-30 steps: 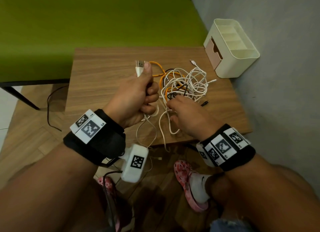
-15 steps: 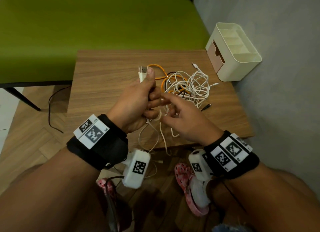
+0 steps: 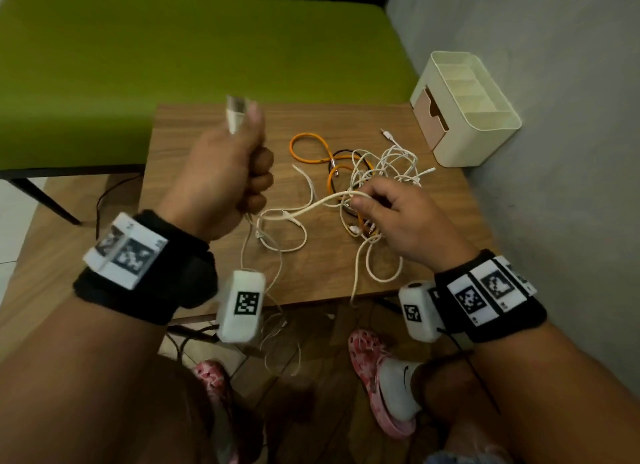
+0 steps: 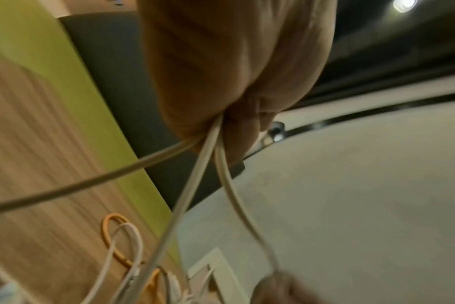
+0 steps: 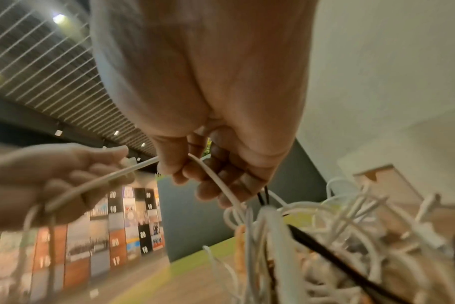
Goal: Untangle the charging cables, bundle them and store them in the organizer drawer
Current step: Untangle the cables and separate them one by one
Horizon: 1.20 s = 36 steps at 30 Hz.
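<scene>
White cable point(image 3: 311, 205) — your left hand point(image 3: 221, 183) fists it, plug end point(image 3: 235, 111) upright above the thumb; several strands leave the bottom of that grip. One runs taut, long axis left to right, to your right hand point(image 3: 398, 217), whose fingers pinch it at the edge of the tangle point(image 3: 381, 172).

Tangle — white, orange and black loops on the surface point(image 3: 194, 158), lying right of the left fist and directly under the right hand, which is nearer.

Organizer point(image 3: 464, 113) — far right corner, beyond the tangle, drawer point(image 3: 429, 117) apparently closed.

Obstruction, as judged — the orange cable point(image 3: 308, 144) and the white loops crossing the held strand; slack also hangs off the near edge.
</scene>
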Motion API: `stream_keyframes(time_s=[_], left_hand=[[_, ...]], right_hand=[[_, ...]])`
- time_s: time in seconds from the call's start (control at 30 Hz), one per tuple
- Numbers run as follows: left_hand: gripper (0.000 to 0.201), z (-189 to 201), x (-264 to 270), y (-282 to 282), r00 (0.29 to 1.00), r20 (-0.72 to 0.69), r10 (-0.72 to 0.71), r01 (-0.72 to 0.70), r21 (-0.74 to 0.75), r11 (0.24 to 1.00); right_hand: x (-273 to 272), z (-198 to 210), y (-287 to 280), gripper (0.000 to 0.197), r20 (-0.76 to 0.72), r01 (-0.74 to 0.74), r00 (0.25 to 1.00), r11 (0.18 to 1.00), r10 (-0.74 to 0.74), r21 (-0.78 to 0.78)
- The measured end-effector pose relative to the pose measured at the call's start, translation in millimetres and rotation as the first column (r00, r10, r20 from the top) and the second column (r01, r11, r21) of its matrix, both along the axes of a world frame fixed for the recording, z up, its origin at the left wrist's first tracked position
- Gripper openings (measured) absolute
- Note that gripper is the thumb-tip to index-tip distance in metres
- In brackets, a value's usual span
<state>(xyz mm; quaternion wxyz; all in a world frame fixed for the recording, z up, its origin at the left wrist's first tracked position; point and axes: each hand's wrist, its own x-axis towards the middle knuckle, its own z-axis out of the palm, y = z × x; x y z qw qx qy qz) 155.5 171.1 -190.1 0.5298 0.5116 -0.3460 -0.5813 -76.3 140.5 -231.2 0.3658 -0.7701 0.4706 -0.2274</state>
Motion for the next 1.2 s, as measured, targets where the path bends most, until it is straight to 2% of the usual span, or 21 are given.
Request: stream_keyframes(time_s=[0.07,0.17,0.23,0.33,0.4,0.43,0.5,0.57,0.6,0.63,0.7,0.73,0.8,0.83,0.87,0.9,0.97,1.07,1.13,1.2], left_hand=[[0.033,-9.6,-13.8,4.6,0.984,0.16,-0.073,0.074,0.002,0.997],[0.035,-18.5,-33.7,11.9,0.905,0.378,-0.195,0.223,-0.032,0.974],[0.031,-17.8,-36.3,12.9,0.837,0.507,-0.206,0.286,-0.084,0.955],[0.028,-12.7,-29.4,10.7,0.762,0.622,-0.177,0.31,-0.111,0.944],[0.029,-9.8,-23.7,10.4,0.772,0.615,-0.162,0.294,-0.12,0.948],[0.031,-8.4,-19.7,10.1,0.82,0.55,-0.16,0.27,-0.126,0.955],[0.026,-4.8,-9.7,7.6,0.942,0.312,-0.126,0.179,-0.147,0.973],[0.018,-2.1,0.9,4.5,0.988,0.142,-0.068,0.087,-0.136,0.987],[0.019,-3.5,5.2,3.2,0.99,0.13,-0.045,0.061,-0.116,0.991],[0.019,-7.2,8.7,1.9,0.985,0.167,-0.033,0.048,-0.089,0.995],[0.019,-16.3,11.8,0.4,0.93,0.363,-0.05,0.062,-0.022,0.998],[0.019,-20.9,11.5,-0.1,0.863,0.499,-0.083,0.088,0.014,0.996],[0.025,-28.6,7.4,-1.1,0.682,0.715,-0.152,0.127,0.089,0.988],[0.031,-31.0,4.3,-1.5,0.625,0.763,-0.164,0.131,0.105,0.986],[0.036,-31.6,1.3,-1.5,0.608,0.778,-0.154,0.116,0.105,0.988],[0.039,-31.5,-1.0,-2.1,0.621,0.774,-0.125,0.091,0.087,0.992],[0.041,-29.7,-5.6,-2.7,0.664,0.747,-0.029,0.034,0.008,0.999],[0.031,-24.6,-15.1,0.1,0.696,0.714,0.078,-0.007,-0.102,0.995],[0.018,-20.9,-19.1,2.3,0.724,0.67,0.162,-0.033,-0.2,0.979],[0.008,-18.8,-19.8,2.9,0.764,0.618,0.187,-0.035,-0.249,0.968]], right_hand=[[6.8,2.8,4.5,0.02,0.091,0.002,0.996,0.999,-0.005,0.035],[17.4,7.0,12.2,0.017,0.149,0.008,0.989,1.0,-0.003,-0.03],[19.0,7.8,14.2,0.018,0.192,0.034,0.981,0.997,-0.022,-0.062],[16.8,6.6,14.9,0.011,0.257,0.081,0.964,0.996,-0.071,-0.028],[14.2,4.8,13.3,0.014,0.277,0.07,0.958,0.998,-0.068,0.001],[12.6,2.4,11.7,0.019,0.249,0.052,0.967,0.999,-0.054,0.016],[8.7,-5.4,7.5,0.027,0.137,0.009,0.99,0.998,-0.017,0.059],[4.5,-11.3,4.2,0.029,0.051,-0.025,0.999,0.996,0.021,0.088],[2.8,-12.4,2.9,0.027,0.057,-0.026,0.998,0.995,0.021,0.093],[1.6,-11.0,2.1,0.023,0.103,-0.016,0.995,0.995,0.006,0.097],[2.1,-3.7,2.1,0.017,0.24,0.009,0.97,0.995,-0.033,0.101],[3.7,0.4,2.9,0.017,0.285,0.018,0.958,0.996,-0.044,0.093],[8.4,5.9,5.7,0.018,0.303,0.009,0.952,0.998,-0.027,0.058],[11.0,7.5,6.7,0.019,0.295,-0.006,0.956,0.999,-0.008,0.048],[13.1,8.6,7.4,0.02,0.276,-0.014,0.961,0.999,0.001,0.046],[13.9,8.0,6.9,0.02,0.231,-0.012,0.973,0.999,0.004,0.035],[13.8,4.0,4.1,0.017,0.045,-0.044,0.998,0.998,0.045,-0.034],[12.8,-8.0,-2.1,0.022,-0.198,-0.146,0.973,0.98,0.117,-0.136],[12.7,-13.8,-4.7,0.024,-0.249,-0.191,0.957,0.97,0.15,-0.15],[14.6,-13.4,-5.5,0.021,-0.248,-0.224,0.953,0.956,0.174,-0.189]])
